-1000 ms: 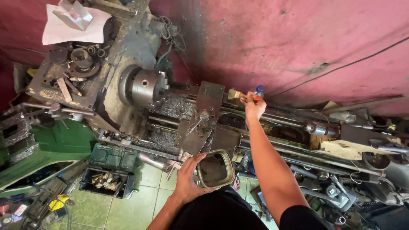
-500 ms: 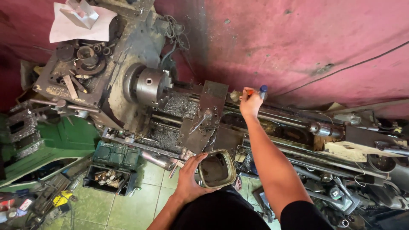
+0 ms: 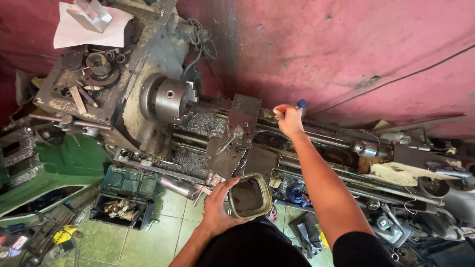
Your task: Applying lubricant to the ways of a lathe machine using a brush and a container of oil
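I stand over a grimy metal lathe (image 3: 163, 69) against a pink wall. My left hand (image 3: 217, 207) grips the rim of a squarish, dirty metal container (image 3: 250, 197) held near my waist, its open mouth facing up. My right hand (image 3: 288, 118) reaches across the lathe bed and is closed on a small tool with a blue end and a red part (image 3: 297, 105), just right of the tool post carriage (image 3: 237, 133). The steel chuck (image 3: 170, 99) sits to the left, with metal shavings (image 3: 203, 123) piled beside it.
A green toolbox (image 3: 129, 182) and an open black tray of small parts (image 3: 118, 210) sit on the green tiled floor at lower left. A white sheet of paper (image 3: 89, 29) lies on the headstock. Tools and clutter fill the right side around the tailstock (image 3: 368, 148).
The view has shifted slightly; my right hand has edged a little along the bed with the tool. My left hand keeps the container in the same place.
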